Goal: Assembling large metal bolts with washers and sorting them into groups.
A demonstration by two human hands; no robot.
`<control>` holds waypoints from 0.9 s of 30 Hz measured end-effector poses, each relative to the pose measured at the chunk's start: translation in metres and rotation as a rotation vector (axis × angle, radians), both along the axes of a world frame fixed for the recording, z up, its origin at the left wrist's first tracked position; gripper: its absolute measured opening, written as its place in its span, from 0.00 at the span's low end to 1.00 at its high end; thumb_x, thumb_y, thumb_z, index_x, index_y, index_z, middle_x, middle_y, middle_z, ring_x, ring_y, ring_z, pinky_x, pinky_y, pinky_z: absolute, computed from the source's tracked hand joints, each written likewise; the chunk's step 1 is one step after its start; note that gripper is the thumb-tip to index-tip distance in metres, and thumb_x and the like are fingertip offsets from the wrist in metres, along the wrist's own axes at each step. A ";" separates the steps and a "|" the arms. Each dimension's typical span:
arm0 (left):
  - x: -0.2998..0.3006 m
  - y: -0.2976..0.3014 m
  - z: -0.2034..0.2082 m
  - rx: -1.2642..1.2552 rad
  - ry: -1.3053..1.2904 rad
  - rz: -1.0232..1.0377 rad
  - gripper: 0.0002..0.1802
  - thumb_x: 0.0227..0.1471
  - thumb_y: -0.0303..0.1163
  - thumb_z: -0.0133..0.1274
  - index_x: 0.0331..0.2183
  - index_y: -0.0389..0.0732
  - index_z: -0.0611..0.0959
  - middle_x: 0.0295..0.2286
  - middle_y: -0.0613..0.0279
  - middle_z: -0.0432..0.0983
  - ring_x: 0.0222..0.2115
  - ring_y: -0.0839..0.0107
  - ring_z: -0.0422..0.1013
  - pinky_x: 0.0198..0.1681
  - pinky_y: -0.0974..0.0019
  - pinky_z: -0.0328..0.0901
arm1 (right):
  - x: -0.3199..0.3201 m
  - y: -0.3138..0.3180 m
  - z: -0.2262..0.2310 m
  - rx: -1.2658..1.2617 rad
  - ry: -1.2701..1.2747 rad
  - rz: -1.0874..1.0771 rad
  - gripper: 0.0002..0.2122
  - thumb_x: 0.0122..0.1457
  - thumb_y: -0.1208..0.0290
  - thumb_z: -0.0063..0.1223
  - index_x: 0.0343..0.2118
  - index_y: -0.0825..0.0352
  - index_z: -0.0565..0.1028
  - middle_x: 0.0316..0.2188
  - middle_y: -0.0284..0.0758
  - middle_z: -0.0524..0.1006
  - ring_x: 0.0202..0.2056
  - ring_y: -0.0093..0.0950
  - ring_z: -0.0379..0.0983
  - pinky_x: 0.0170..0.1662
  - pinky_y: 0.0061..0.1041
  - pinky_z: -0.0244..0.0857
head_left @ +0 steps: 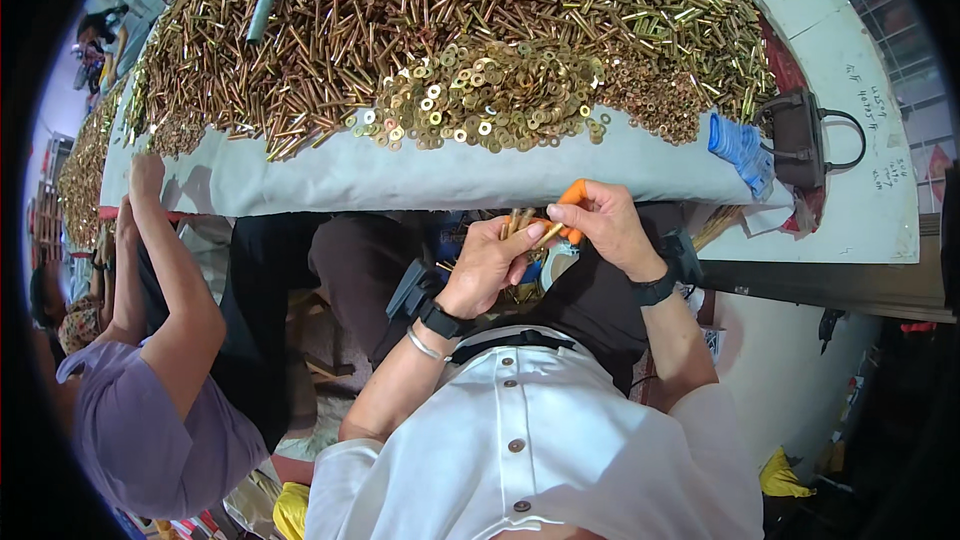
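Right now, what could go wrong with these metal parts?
The rods bunched in your left hand could slip and drop, since they're held off the table. The washers lie loose against the rod pile, so a bump might mix them.

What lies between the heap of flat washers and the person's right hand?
In the head view, a strip of pale cloth separates the flat washers from the right hand; no loose parts show there.
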State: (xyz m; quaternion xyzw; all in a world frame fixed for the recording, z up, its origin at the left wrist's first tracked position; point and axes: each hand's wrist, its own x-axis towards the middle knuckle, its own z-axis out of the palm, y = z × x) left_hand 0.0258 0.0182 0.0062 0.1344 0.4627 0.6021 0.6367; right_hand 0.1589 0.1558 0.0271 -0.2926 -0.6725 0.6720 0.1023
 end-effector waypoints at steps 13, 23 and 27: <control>-0.009 0.001 -0.009 -0.074 0.023 0.061 0.11 0.56 0.31 0.52 0.36 0.34 0.81 0.18 0.68 0.73 0.09 0.87 0.49 0.11 0.79 0.42 | -0.015 0.103 -0.021 1.412 -0.327 -0.110 0.06 0.50 0.76 0.54 0.30 0.72 0.75 0.27 0.41 0.69 0.30 0.41 0.71 0.32 0.36 0.65; -0.006 0.005 -0.006 -0.066 -0.027 0.041 0.11 0.56 0.31 0.51 0.36 0.33 0.80 0.18 0.66 0.73 0.09 0.87 0.50 0.10 0.78 0.42 | -0.025 0.118 -0.030 1.650 -0.328 -0.023 0.06 0.49 0.75 0.51 0.19 0.69 0.70 0.23 0.39 0.68 0.24 0.37 0.71 0.25 0.36 0.66; -0.004 0.003 -0.008 -0.057 -0.013 0.030 0.11 0.57 0.32 0.51 0.36 0.33 0.80 0.18 0.66 0.73 0.09 0.87 0.50 0.10 0.78 0.42 | -0.027 0.083 -0.020 1.561 -0.191 -0.184 0.05 0.49 0.74 0.52 0.20 0.67 0.71 0.22 0.37 0.69 0.23 0.37 0.71 0.24 0.35 0.65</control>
